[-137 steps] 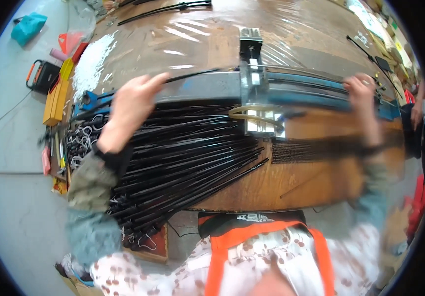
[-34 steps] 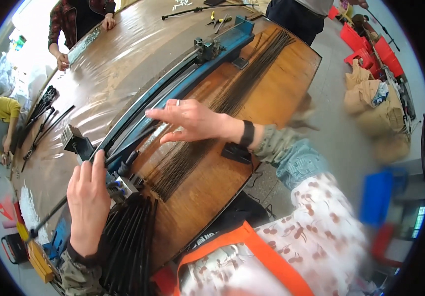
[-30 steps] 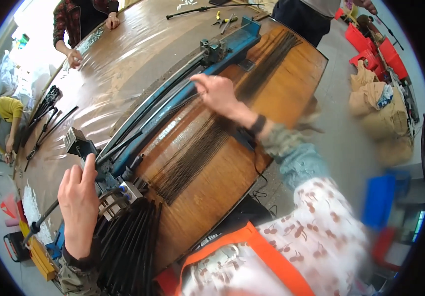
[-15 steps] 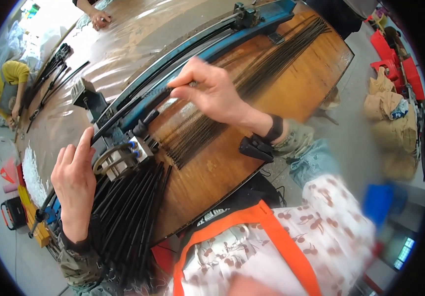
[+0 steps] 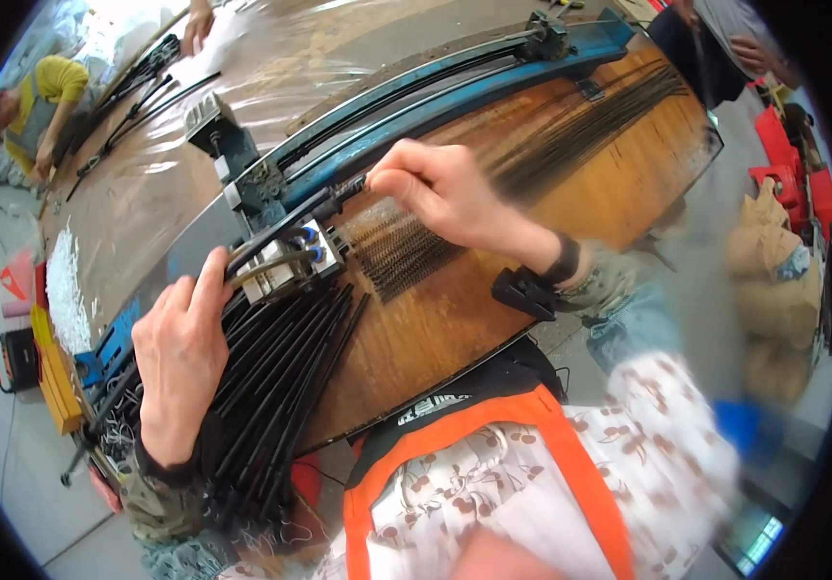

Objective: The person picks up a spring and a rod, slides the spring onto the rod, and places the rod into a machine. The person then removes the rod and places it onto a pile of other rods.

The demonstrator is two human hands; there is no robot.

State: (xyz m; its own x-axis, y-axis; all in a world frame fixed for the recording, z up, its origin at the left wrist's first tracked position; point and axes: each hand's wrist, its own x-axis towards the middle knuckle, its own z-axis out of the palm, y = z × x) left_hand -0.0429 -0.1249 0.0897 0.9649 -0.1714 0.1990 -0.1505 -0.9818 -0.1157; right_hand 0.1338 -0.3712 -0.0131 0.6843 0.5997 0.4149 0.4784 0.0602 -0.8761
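A long black tube slants above the near side of the machine, held by both hands. My left hand is closed round its lower left part, the index finger stretched along it. At the tube's upper right end, my right hand pinches a dark end piece between thumb and fingers; the fingers hide most of it. Just below the tube is a metal clamp block with blue hose fittings. Dark twisted metal rods lie on the bench under my right hand. Several black tubes fan out beside my left forearm.
A blue rail runs along the wooden bench, with a metal bracket standing at its left end. Plastic sheeting covers the table behind. A person in yellow sleeves works at far left. Red bins stand at right.
The tube has come down nearer the clamp block, with both hands still on it. The whole view has shifted, so the bench appears farther right.
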